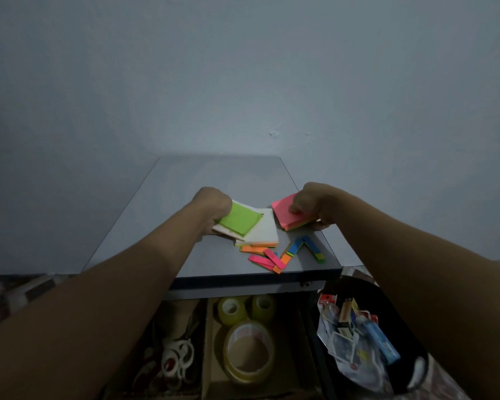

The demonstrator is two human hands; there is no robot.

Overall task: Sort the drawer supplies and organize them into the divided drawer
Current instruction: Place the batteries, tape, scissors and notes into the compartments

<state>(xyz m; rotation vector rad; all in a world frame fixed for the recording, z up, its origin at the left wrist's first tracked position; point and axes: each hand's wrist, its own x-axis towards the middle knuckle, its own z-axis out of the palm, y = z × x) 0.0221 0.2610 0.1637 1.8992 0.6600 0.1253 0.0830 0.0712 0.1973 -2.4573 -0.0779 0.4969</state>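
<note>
On the grey desk top (214, 174) my left hand (211, 204) grips a pad of sticky notes with a green top sheet (238, 219), lying over a white-topped pad (261, 233). My right hand (312, 202) grips a pink-topped pad of sticky notes (283, 210) at the desk's right edge. Loose coloured sticky flags (280, 254) lie scattered near the front edge. Below, the open divided drawer (205, 342) holds tape rolls (247, 350) in its middle section and scissors (176, 362) in its left one.
A black container (407, 336) at the right, under my right forearm, holds several small boxes and a blue item (383, 342). A plain wall stands behind the desk. Patterned fabric shows at the far left and right.
</note>
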